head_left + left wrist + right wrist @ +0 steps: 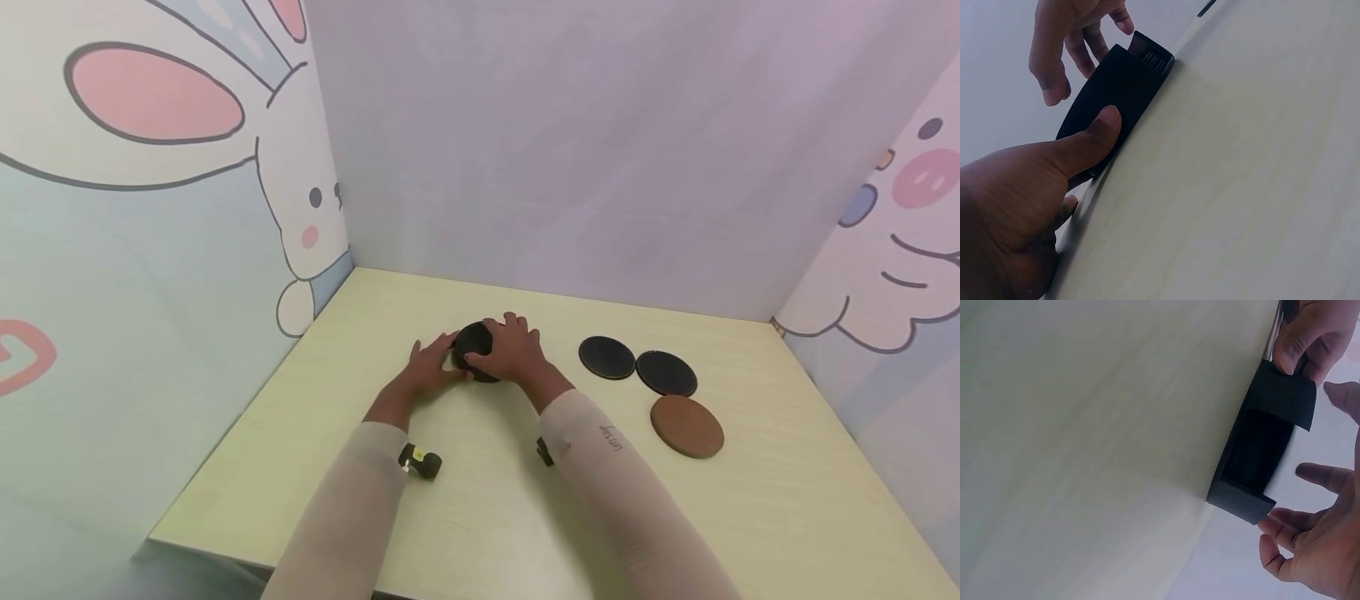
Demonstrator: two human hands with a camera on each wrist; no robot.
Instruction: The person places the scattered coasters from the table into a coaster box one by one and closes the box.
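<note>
A round black coaster holder [472, 340] with a gap in its side wall stands on the table. My left hand [429, 367] grips it from the left, the thumb lying along its outer wall in the left wrist view. Over its right side is my right hand [514, 348], fingers spread and loosely bent. In the right wrist view the fingertips of the right hand [1325, 544] come right at the edge of the holder [1244, 501], beside the dark opening. Part of the holder is hidden under the right hand in the head view.
Two black round coasters [607, 357] lie side by side on the table [780, 467] to the right. A brown round coaster [686, 426] lies just in front of them. Curtains with cartoon animals hang at both sides, and a plain curtain [562, 150] hangs behind.
</note>
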